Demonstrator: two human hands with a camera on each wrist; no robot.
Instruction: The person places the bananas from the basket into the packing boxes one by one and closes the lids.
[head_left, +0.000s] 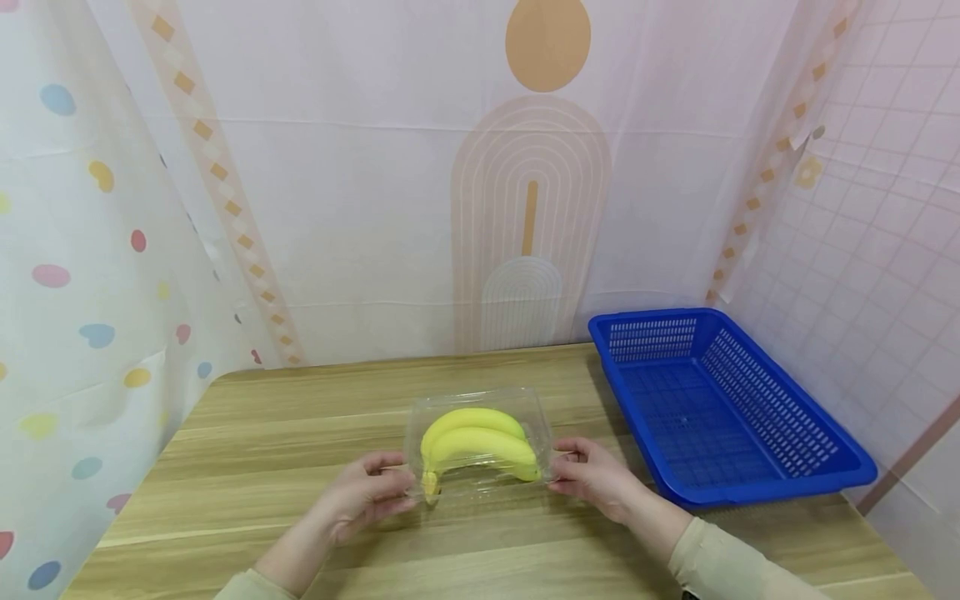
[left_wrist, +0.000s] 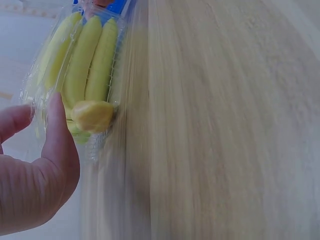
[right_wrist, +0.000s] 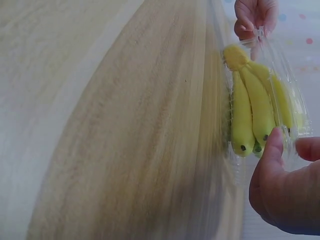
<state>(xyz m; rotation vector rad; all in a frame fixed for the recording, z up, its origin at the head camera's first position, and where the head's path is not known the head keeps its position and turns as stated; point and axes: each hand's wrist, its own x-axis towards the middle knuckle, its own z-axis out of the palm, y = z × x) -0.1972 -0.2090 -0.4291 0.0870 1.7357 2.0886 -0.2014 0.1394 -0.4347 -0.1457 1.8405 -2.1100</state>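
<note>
A clear plastic clamshell box with a bunch of yellow bananas inside is at the middle of the wooden table. The stem end of the bunch points toward my left hand, whose thumb and fingers pinch the box's left end. At the opposite end, my right hand grips the edge between thumb and fingers. In the right wrist view, the dark banana tips lie near my right thumb. Whether the box touches the tabletop or is slightly raised, I cannot tell.
To the right stands a blue plastic basket with slotted walls, its left side close to my right forearm. The wooden table runs back to a patterned curtain, with more printed cloth hanging at left and right.
</note>
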